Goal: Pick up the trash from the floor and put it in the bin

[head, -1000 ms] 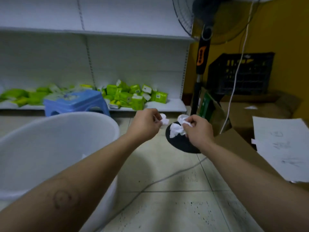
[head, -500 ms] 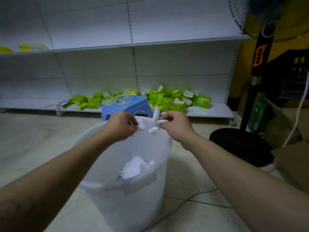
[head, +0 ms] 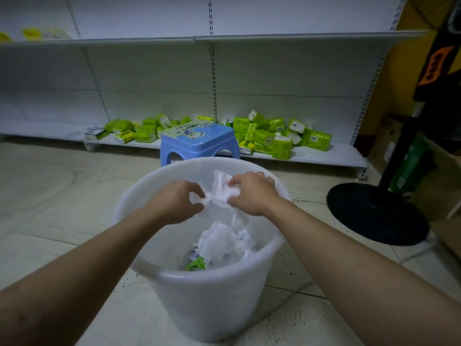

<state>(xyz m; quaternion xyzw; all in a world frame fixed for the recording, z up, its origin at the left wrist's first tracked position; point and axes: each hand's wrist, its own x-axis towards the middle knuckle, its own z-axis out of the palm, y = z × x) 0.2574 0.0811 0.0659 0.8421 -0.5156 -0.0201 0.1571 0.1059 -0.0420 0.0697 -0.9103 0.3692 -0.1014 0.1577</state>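
The head camera looks down on a pale tiled floor (head: 62, 201), speckled with small dark spots near the bottom of the view. Along the far side runs white metal shelving (head: 249, 71), its lowest shelf just above the floor and strewn with green packets (head: 272, 136) in a loose heap; a few yellow packets (head: 37, 33) sit on the upper shelf at the far left. A blue plastic stool (head: 199, 143) stands on the floor in front of the shelving, just behind the bin. To the right is the round black base of a standing fan (head: 374, 216), its pole rising out of the frame, with cardboard boxes (head: 444, 191) and a yellow wall (head: 389, 78) beyond it. In the middle of the floor stands a white translucent bin (head: 212, 295), upright and open at the top. At its bottom lies a heap of crumpled white tissue (head: 222, 242) and a small green scrap (head: 195, 265) beside it. Both bare forearms reach in from the lower corners and meet over the mouth of the bin. The left hand (head: 174, 203) is curled nearly shut, thumb and fingers pinched on a small wad of white tissue (head: 198, 197). The right hand (head: 252, 193) is likewise closed in a pinch on a larger crumpled piece of tissue (head: 222, 189), which stands up above the fingers and trails down below them into the bin. The two held pieces are touching or nearly so; which, the picture does not make clear.
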